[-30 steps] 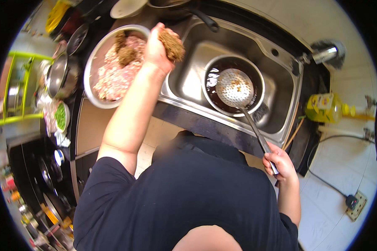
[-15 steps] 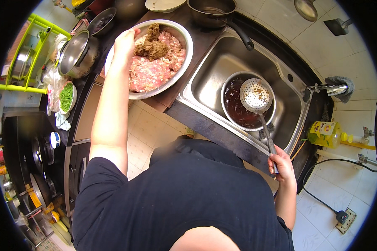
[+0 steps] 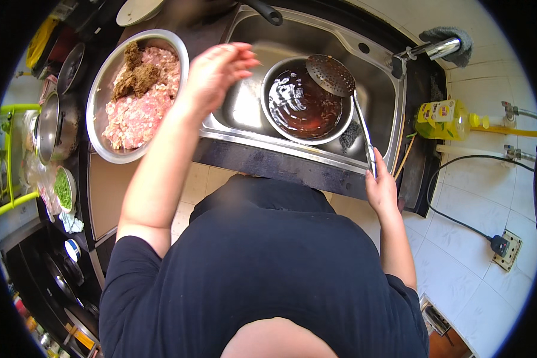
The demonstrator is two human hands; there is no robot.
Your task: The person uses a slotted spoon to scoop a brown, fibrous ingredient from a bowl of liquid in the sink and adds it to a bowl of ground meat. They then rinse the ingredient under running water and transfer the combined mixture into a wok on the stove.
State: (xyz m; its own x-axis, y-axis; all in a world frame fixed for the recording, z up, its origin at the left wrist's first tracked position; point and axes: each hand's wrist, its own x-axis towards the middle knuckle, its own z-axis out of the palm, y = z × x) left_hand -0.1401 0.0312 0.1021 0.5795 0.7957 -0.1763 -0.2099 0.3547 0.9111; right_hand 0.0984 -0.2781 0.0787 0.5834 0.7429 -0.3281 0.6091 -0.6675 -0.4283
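Observation:
My right hand (image 3: 382, 184) is closed around the handle of a perforated metal skimmer (image 3: 330, 75). The skimmer's round head is tilted at the far right rim of a metal bowl (image 3: 268, 122) that holds dark reddish-brown liquid (image 3: 304, 107). That bowl stands in the steel sink (image 3: 238, 98). My left hand (image 3: 222, 74) is in the air above the sink's left edge, its fingers apart and nothing in them. To its left, a large steel bowl (image 3: 94, 101) holds pink minced meat (image 3: 140, 116) with a brown, crumbly-looking clump (image 3: 138, 76) on top.
A black pan handle (image 3: 264, 11) juts over the sink's far edge. The faucet (image 3: 429, 51) has a grey cloth (image 3: 459, 45) on it. A bottle of yellow liquid (image 3: 441, 119) lies at the right. Chopped greens (image 3: 63, 190) and a pot (image 3: 56, 128) are at the left.
My left hand has let go of the meat bowl's rim and moved right, over the sink's edge. The skimmer head has turned and shifted to the liquid bowl's far rim. The view has swung right.

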